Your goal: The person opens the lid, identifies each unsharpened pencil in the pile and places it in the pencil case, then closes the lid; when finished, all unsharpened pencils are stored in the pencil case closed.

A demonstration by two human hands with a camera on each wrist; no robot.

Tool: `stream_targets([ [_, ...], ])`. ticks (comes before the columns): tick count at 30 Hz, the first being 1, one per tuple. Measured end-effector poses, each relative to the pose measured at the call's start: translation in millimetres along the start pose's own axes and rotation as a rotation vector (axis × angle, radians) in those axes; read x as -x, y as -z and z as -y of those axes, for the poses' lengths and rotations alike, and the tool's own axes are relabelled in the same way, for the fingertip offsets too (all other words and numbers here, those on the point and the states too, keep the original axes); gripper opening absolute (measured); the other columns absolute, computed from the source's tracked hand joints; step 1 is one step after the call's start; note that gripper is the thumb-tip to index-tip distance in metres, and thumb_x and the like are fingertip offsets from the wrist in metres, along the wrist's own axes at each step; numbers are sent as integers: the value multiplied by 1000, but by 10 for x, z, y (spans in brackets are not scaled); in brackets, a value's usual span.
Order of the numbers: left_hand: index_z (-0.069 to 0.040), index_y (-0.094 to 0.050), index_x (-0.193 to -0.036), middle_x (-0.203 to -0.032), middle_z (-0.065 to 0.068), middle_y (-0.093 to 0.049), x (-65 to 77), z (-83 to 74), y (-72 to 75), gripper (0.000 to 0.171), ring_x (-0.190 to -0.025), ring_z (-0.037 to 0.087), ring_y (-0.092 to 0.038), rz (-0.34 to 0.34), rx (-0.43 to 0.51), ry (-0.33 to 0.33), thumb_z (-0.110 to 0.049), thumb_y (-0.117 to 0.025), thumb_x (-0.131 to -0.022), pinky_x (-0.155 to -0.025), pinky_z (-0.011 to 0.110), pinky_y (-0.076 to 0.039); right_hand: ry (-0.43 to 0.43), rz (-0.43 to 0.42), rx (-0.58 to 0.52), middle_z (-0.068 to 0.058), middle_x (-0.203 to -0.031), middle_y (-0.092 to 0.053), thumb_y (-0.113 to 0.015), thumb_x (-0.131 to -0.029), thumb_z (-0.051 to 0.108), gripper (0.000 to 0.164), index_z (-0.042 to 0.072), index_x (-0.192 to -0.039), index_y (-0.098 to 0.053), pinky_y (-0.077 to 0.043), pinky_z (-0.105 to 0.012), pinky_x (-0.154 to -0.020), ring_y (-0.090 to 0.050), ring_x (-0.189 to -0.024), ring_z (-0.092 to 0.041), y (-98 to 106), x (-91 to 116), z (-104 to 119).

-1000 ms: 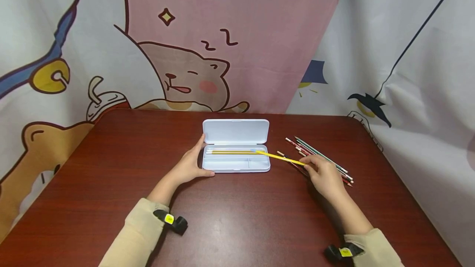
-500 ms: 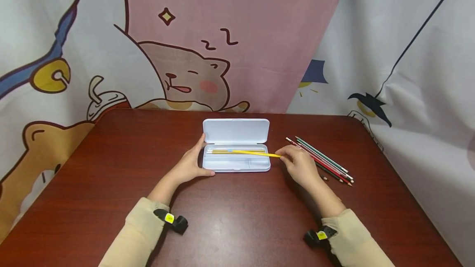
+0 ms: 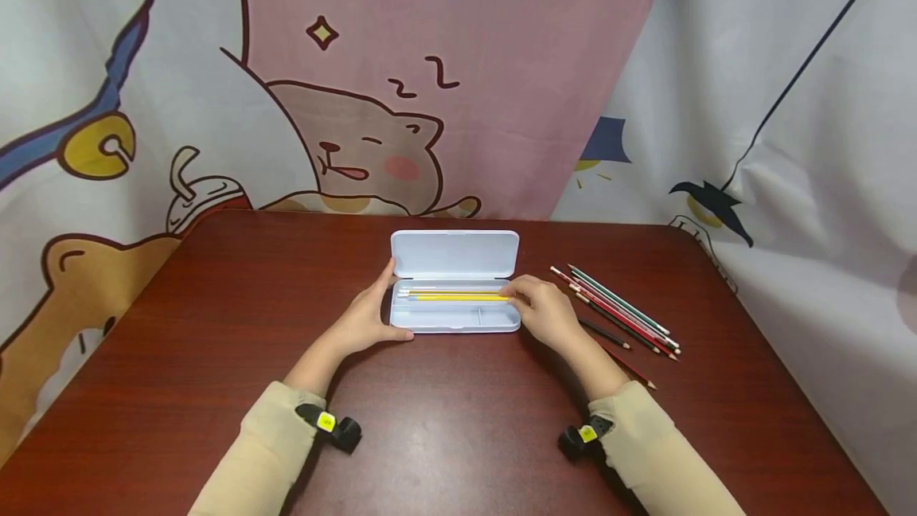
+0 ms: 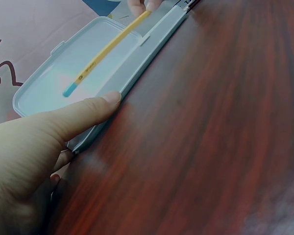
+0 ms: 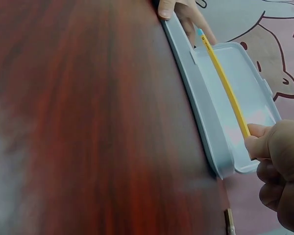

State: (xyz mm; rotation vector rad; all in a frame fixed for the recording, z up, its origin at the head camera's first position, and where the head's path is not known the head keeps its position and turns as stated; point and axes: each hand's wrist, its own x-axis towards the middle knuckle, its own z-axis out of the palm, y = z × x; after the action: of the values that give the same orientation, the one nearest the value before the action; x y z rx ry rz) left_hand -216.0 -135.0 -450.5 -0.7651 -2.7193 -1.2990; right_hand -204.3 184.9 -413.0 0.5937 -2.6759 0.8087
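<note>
An open white pencil case point(image 3: 437, 318) sits on the table with its lid point(image 3: 454, 253) raised at the back. My left hand point(image 3: 365, 317) grips its left end, thumb along the front wall. My right hand point(image 3: 550, 315), at the case's right end, pinches a yellow pencil point(image 5: 225, 85) between thumb and fingertips. In the left wrist view the pencil's blue end points toward my left hand, and its shaft slants across the lid. From the head view it lies lengthwise over the long rear compartment, alongside other pencils point(image 3: 423, 291) inside. The front section has a small divider.
Several loose pencils point(image 3: 623, 309) in red, green, white and dark colours lie on the brown table point(image 3: 444, 428) to the right of the case. Two more, a dark pencil point(image 3: 607, 334) and a red pencil point(image 3: 634, 369), lie near my right forearm. A cartoon-printed curtain point(image 3: 501, 102) hangs behind.
My right hand has moved left from beside the loose pencils to the case's right end, bringing the yellow pencil over the compartment and level with it. My left hand has stayed put.
</note>
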Motion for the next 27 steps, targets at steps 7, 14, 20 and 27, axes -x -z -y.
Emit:
stream_targets([
  [7,-8,-2,-154,-138,15,-48,2,14,-1,131,-129,27,-40,-1,4,-1,-21,-93,-60,-108,48,-25,-23,59,-3,1,-100,-69,-71,-85,5,14,14,-94,-75,-46,-37,-64,-61,-79,-16,-118,-115,22],
  [14,-10,-1,-154,-138,15,-49,0,7,-4,132,-128,27,-41,0,-2,0,-21,-93,-61,-107,48,-26,-55,112,20,-1,-101,-70,-72,-84,5,15,16,-94,-76,-49,-43,-76,-64,-97,-22,-190,-183,-3],
  [20,-9,-2,-154,-138,15,-48,-4,6,-4,131,-129,27,-41,-1,-9,2,-21,-93,-61,-108,47,-26,-75,140,20,-2,-101,-70,-72,-84,5,15,16,-93,-76,-48,-45,-78,-63,-100,-22,-193,-219,-17],
  [27,-10,-1,-154,-139,14,-48,-1,2,-11,131,-130,27,-39,6,3,11,-20,-92,-61,-108,48,-24,-114,159,12,-2,-102,-70,-71,-85,6,14,16,-92,-76,-48,-46,-80,-63,-100,-23,-186,-229,-7],
])
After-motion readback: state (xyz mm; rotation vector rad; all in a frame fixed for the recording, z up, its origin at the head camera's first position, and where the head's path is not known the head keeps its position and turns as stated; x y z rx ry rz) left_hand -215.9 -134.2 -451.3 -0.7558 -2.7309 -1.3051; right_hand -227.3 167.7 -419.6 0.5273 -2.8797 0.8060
